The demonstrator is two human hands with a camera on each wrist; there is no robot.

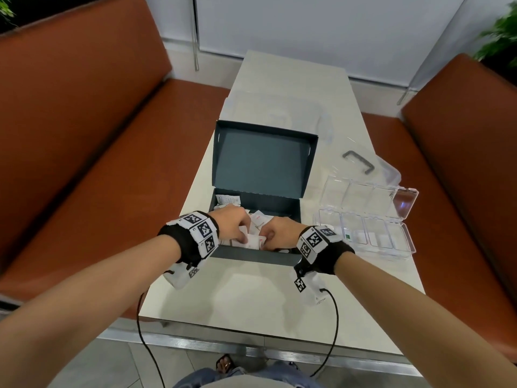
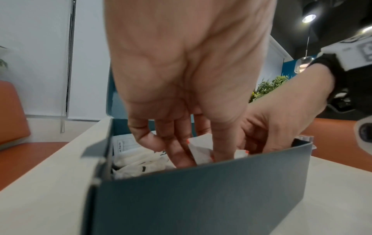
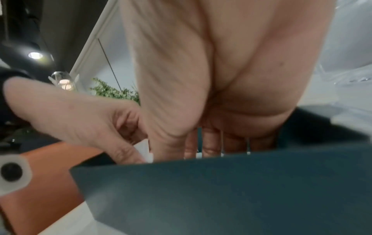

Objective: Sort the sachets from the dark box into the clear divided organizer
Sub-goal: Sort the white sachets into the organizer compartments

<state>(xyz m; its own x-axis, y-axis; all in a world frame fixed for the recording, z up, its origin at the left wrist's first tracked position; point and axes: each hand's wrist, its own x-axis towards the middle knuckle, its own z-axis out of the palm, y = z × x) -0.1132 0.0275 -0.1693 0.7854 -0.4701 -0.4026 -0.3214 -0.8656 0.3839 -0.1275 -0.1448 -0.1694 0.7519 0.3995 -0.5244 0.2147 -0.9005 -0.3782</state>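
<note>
A person's two hands are reaching into the dark box [image 1: 256, 191] on a pale table [image 1: 251, 298], its lid standing open toward 12 o'clock. The left hand [image 1: 233, 224] is dipping its fingers [image 2: 179, 152], straight and pointing downward, among the white sachets [image 1: 258, 222] heaped in the box; whether they are pinching one cannot be told. The right hand [image 1: 277, 232] is working just beside it at 3 o'clock, fingers curled down into the same pile, their tips hidden behind the box's near wall in the right wrist view, so its hold cannot be told either. The clear divided organizer [image 1: 366, 219] is lying open on the table at 3 o'clock of the box, a few small packets showing in its near row of compartments. A clear tub with a dark handle [image 1: 358, 161] is sitting beyond the organizer, at 1 o'clock.
</note>
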